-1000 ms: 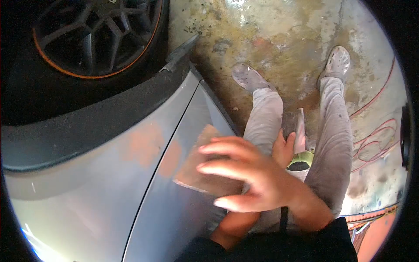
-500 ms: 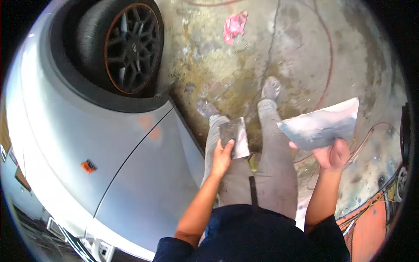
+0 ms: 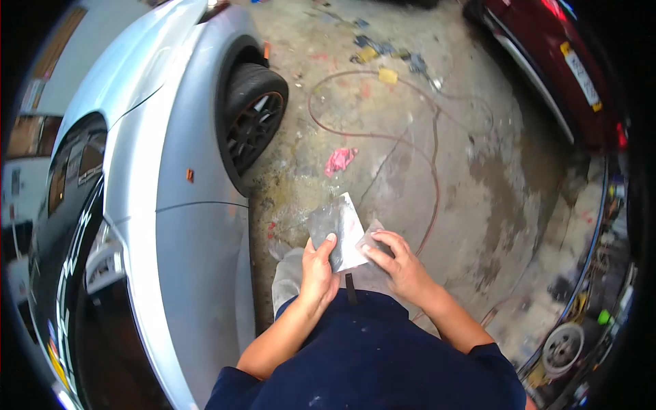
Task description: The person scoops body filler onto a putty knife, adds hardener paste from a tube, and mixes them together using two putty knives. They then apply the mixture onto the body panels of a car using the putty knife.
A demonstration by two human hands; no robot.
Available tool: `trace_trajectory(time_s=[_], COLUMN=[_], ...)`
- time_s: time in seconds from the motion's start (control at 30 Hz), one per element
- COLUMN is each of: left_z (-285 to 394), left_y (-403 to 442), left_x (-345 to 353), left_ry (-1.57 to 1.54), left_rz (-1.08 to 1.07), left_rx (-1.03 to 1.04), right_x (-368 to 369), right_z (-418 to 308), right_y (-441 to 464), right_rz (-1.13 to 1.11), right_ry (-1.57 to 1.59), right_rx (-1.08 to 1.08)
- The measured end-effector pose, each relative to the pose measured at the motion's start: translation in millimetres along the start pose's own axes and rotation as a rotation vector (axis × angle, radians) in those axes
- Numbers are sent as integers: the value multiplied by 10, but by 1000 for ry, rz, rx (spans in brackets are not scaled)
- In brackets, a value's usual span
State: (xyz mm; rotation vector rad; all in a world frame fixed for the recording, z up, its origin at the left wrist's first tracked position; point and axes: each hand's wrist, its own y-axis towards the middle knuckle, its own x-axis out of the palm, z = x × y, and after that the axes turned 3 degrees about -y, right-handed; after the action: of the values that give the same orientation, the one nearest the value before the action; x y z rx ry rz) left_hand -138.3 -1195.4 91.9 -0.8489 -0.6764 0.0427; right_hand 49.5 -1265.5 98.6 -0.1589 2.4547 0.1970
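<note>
My left hand (image 3: 319, 273) is closed on a thin grey-and-white sheet (image 3: 326, 222), thumb on its grey face. The sheet looks like sandpaper, dull grey on the left and bright white on the right. Close beside it, my right hand (image 3: 402, 265) pinches a smaller greyish piece (image 3: 367, 237) at the sheet's right edge. Whether this piece touches the sheet or is folded, I cannot tell. Both hands are in front of my waist. To their left stands a grey car (image 3: 198, 266) with a dull, matte side panel and a small orange piece (image 3: 190, 175) on it.
The car's front wheel (image 3: 256, 123) is turned outward. A pink cloth (image 3: 339, 161) and a looping reddish hose (image 3: 437, 184) lie on the stained concrete floor (image 3: 471, 225). A dark red car (image 3: 547, 61) is at the upper right; a loose wheel (image 3: 563, 348) and clutter line the right side.
My hands, apart before, have come together. The right one has moved left; its large sheet no longer shows at that size, only a small piece. My view has shifted, showing more of the car and floor.
</note>
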Motion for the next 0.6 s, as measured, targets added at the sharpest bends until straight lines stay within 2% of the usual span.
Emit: trace_trajectory(time_s=[0.1, 0.13, 0.2, 0.27, 0.33, 0.4, 0.53, 0.6], left_z=[203, 221, 189, 262, 173, 95, -215, -326], left_y=[-332, -400, -493, -791, -950, -1095, -1498, -1753], left_x=[-29, -71, -144, -84, -85, -194, -533, -748], left_ry=[-55, 67, 310, 573, 516, 453, 437, 371], left_rz=[16, -16, -32, -47, -25, 99, 385, 505], left_rx=[80, 190, 417, 530, 598, 772, 856, 964], right_x=[-288, -351, -533, -597, -513, -250, 32, 153], right_z=[137, 142, -2, -343, -695, -835, -1086, -1283], right_y=[-89, -85, 87, 208, 440, 399, -96, -350], right_rz=[-183, -227, -112, -72, -84, -178, -430, -564], right_ry=[-191, -244, -349, -430, -517, -418, -250, -212], right_rx=[2, 2, -122, -226, -362, -439, -630, -743])
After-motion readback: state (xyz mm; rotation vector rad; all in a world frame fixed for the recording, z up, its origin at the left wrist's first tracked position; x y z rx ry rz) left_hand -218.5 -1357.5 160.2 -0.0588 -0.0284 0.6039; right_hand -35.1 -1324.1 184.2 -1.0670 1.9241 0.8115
